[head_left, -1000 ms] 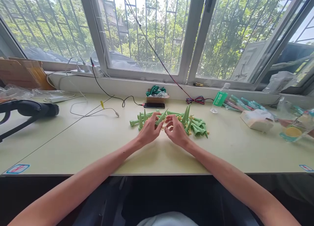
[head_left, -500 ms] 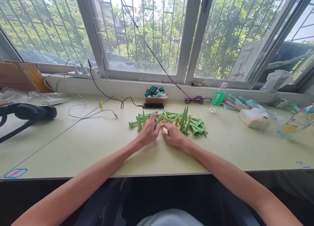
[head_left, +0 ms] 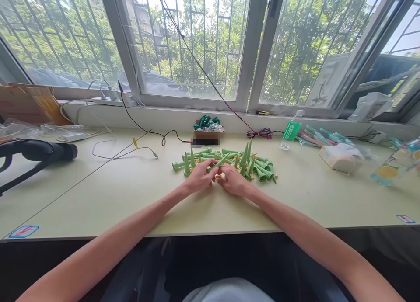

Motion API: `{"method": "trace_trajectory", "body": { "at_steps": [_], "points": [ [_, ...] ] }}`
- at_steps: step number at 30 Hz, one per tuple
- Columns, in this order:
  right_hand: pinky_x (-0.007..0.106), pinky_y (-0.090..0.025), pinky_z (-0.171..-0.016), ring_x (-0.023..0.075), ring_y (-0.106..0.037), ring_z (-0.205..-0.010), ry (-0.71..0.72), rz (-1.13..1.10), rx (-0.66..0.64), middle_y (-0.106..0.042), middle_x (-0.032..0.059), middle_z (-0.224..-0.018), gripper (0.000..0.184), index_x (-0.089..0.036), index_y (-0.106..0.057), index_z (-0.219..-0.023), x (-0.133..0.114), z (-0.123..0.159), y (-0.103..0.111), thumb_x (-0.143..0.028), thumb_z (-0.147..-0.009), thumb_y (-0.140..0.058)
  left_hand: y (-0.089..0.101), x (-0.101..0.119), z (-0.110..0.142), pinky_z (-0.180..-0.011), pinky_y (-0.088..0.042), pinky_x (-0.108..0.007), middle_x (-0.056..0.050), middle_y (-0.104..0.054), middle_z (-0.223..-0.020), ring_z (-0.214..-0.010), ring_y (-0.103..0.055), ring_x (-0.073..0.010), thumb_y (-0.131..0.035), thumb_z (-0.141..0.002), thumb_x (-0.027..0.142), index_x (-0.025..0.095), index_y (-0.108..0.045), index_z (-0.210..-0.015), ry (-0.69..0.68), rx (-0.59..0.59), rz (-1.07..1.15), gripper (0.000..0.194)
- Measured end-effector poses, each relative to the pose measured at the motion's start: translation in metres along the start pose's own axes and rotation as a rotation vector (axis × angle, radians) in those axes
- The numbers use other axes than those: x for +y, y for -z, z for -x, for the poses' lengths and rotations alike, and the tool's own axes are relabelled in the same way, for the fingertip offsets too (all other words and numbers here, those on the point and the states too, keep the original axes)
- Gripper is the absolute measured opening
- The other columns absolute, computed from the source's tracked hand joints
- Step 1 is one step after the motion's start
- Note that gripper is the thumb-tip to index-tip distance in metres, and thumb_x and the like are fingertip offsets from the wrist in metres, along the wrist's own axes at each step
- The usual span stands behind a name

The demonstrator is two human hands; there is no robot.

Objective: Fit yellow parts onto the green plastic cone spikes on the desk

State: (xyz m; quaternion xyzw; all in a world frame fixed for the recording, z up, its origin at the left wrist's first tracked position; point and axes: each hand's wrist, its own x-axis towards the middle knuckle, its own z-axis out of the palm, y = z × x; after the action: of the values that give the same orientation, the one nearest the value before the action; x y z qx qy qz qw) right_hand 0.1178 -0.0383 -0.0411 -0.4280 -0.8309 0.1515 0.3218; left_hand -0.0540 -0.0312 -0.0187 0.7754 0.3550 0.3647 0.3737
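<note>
A heap of green cone-shaped plastic spikes (head_left: 259, 167) with small yellow bits lies on the pale green table (head_left: 131, 197). My left hand (head_left: 200, 178) is closed around one green spike (head_left: 220, 162), whose tip points up and to the right. My right hand (head_left: 233, 180) meets it at the middle, fingers pinched against the spike's lower end, where a small yellow piece (head_left: 218, 176) shows. Both hands rest just in front of the heap.
A small box with green parts (head_left: 206, 129) and a dark phone stand behind the heap. Cables (head_left: 138, 148) run on the left, a black headset (head_left: 36, 151) at far left. A water bottle (head_left: 290, 131), packets and a white bundle (head_left: 343, 157) lie to the right.
Both hands have come lower and closer together. The green spike in my left hand has tilted from steep to flatter, and my right hand's fingers have closed onto its lower end.
</note>
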Motion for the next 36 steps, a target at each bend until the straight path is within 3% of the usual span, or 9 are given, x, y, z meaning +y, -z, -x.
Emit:
{"method": "trace_trajectory", "body": {
  "at_steps": [5, 10, 19, 25, 30, 36],
  "points": [
    [0.034, -0.046, -0.088, 0.019, -0.056, -0.095, 0.015, -0.008, -0.039, -0.059, 0.0071, -0.095, 0.014, -0.016, -0.066, -0.091, -0.002, 0.001, 0.002, -0.009, -0.087, -0.055, 0.001, 0.0, -0.001, -0.045, -0.054, -0.025, -0.006, -0.063, -0.089, -0.062, -0.064, -0.0153, -0.052, -0.089, 0.046, 0.017, -0.057, -0.099, 0.025, -0.003, -0.007, 0.031],
    [0.032, -0.045, -0.083, 0.0189, -0.055, -0.09, -0.009, 0.012, -0.049, -0.057, 0.0065, -0.088, 0.015, -0.016, -0.065, -0.089, 0.0, 0.001, 0.001, -0.011, -0.09, -0.051, 0.001, 0.005, -0.002, -0.044, -0.054, -0.026, -0.005, -0.061, -0.078, -0.069, -0.064, -0.0185, -0.055, -0.086, 0.051, 0.017, -0.053, -0.091, 0.076, 0.003, 0.147, 0.035],
    [0.029, -0.042, -0.074, 0.0159, -0.053, -0.076, 0.012, 0.015, -0.008, -0.056, 0.0042, -0.081, 0.014, -0.016, -0.056, -0.08, -0.001, 0.0, 0.001, -0.012, -0.09, -0.048, 0.003, 0.01, -0.002, -0.045, -0.053, -0.025, -0.002, -0.058, -0.077, -0.06, -0.062, -0.0136, -0.055, -0.087, 0.054, 0.016, -0.048, -0.084, 0.148, 0.012, 0.317, 0.038],
    [0.027, -0.039, -0.067, 0.0146, -0.049, -0.069, 0.022, 0.035, 0.024, -0.053, 0.0018, -0.072, 0.025, -0.018, -0.05, -0.071, 0.001, -0.001, -0.001, -0.017, -0.094, -0.042, 0.003, 0.011, -0.002, -0.038, -0.042, -0.019, 0.001, -0.056, -0.07, -0.05, -0.059, -0.0106, -0.053, -0.089, 0.052, 0.018, -0.043, -0.084, 0.152, 0.016, 0.339, 0.036],
    [0.026, -0.036, -0.064, 0.0136, -0.047, -0.065, 0.022, 0.027, 0.052, -0.053, 0.0007, -0.069, 0.027, -0.02, -0.043, -0.069, -0.002, 0.0, -0.001, -0.018, -0.095, -0.039, 0.004, 0.009, -0.002, -0.032, -0.026, -0.016, 0.007, -0.047, -0.045, -0.031, -0.039, -0.0068, -0.044, -0.096, 0.047, 0.021, -0.039, -0.087, 0.194, 0.014, 0.293, 0.029],
    [0.024, -0.038, -0.055, 0.0109, -0.05, -0.052, -0.147, -0.123, 0.107, -0.056, -0.0009, -0.067, 0.023, -0.021, -0.043, -0.077, -0.011, 0.002, 0.002, -0.025, -0.098, -0.034, 0.003, 0.008, -0.002, -0.031, -0.023, -0.016, 0.009, -0.041, -0.042, -0.031, -0.04, -0.0085, -0.044, -0.097, 0.044, 0.022, -0.037, -0.086, 0.196, 0.044, 0.287, 0.025]
  ]
}}
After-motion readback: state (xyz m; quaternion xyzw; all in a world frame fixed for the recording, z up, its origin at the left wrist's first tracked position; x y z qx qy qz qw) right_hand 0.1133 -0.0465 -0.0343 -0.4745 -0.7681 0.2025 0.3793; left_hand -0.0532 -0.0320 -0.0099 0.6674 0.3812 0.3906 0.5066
